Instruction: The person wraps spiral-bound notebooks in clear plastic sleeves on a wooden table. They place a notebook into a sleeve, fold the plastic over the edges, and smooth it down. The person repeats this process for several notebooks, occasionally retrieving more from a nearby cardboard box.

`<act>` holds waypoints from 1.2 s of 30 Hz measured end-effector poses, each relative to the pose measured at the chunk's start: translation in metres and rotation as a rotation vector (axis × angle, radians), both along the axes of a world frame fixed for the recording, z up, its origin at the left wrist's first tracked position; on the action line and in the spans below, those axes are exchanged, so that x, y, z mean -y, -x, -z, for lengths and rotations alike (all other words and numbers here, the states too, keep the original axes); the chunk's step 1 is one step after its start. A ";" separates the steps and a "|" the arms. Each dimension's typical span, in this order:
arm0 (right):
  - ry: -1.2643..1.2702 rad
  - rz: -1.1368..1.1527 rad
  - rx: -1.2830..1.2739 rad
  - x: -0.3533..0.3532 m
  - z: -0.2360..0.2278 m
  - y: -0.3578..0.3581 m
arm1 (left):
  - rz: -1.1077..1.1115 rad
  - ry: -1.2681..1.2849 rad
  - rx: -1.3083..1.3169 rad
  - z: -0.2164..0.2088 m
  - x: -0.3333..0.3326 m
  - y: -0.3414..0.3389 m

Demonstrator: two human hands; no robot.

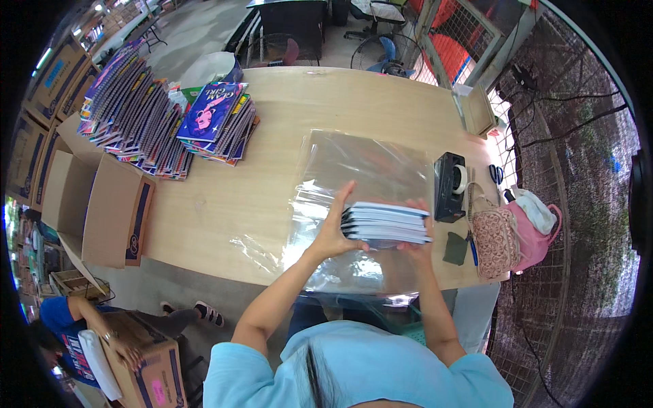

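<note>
Between my two hands is a stack of notebooks [386,223], its white page edges turned up toward me. My left hand [333,228] presses the left end, with the thumb and fingers spread around it. At the right end, my right hand [418,246] grips the stack, its fingers partly hidden behind the notebooks. Beneath the stack, clear plastic sheets or bags [360,160] lie flat on the table [272,217] and reach its near edge. Right of the plastic stands a black tape dispenser [449,187] with a roll of tape.
Spiral notebooks [139,115] are piled at the far left, beside a shorter pile [212,119]. An open carton [112,211] stands at the table's left edge. Scissors [496,175], a patterned pouch [495,238] and a pink bag [534,245] lie right. A co-worker [75,333] leans on a carton, lower left.
</note>
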State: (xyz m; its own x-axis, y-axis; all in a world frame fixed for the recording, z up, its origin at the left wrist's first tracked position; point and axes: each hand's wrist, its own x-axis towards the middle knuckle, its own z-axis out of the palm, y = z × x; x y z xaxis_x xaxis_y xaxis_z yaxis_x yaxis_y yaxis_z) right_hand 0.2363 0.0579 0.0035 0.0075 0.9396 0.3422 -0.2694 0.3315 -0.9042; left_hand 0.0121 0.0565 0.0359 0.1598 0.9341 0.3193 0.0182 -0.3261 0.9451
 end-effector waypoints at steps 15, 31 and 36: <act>-0.123 0.268 0.612 0.020 -0.028 -0.006 | -0.035 0.124 0.170 0.045 -0.001 -0.015; 0.326 0.188 -0.090 0.020 0.071 -0.009 | -0.075 0.164 0.107 0.053 0.013 -0.012; 0.286 0.080 -0.054 0.026 0.130 -0.014 | -0.049 0.262 0.199 0.056 0.016 -0.010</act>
State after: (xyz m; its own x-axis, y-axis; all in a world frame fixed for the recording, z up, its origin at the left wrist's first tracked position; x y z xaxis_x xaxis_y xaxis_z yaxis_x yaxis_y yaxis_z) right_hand 0.2500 0.0320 -0.1269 0.0964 0.9935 0.0607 -0.3032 0.0874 -0.9489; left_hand 0.0224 0.0409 -0.0206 0.0715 0.9936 0.0874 -0.1653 -0.0746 0.9834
